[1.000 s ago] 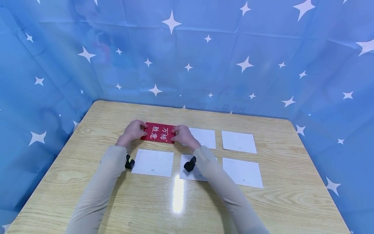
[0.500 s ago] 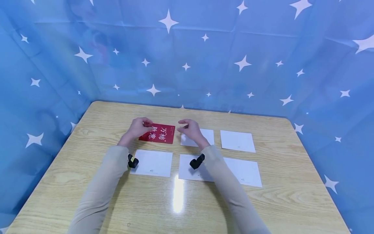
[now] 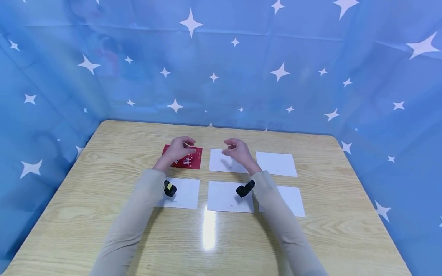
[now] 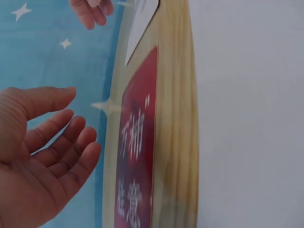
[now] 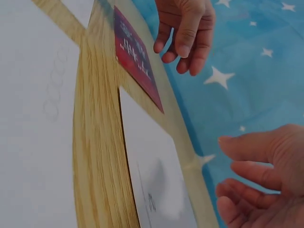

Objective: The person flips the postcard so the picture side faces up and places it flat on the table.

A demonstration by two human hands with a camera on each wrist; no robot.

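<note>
A red card point(image 3: 195, 159) with white characters lies flat at the back left of the table. In the head view my left hand point(image 3: 178, 148) hovers over it and hides part of it. The left wrist view shows this hand point(image 4: 47, 152) with fingers loosely bent and nothing in them, apart from the red card point(image 4: 140, 118). My right hand point(image 3: 239, 152) hangs above the white envelope-like sheet point(image 3: 218, 161) in the middle of the back row. In the right wrist view its fingers are relaxed, holding nothing, beside that sheet point(image 5: 152, 166).
Another white sheet point(image 3: 276, 164) lies at the back right. Along the front row are white sheets at left point(image 3: 188, 193), middle point(image 3: 224, 197) and right point(image 3: 293, 201), partly under my forearms. A blue star-patterned curtain point(image 3: 221, 57) stands behind the wooden table point(image 3: 179, 245).
Both hands gripped the red card's short edges a second ago. They have let go of it and lifted, and both have moved right. The card lies where it was.
</note>
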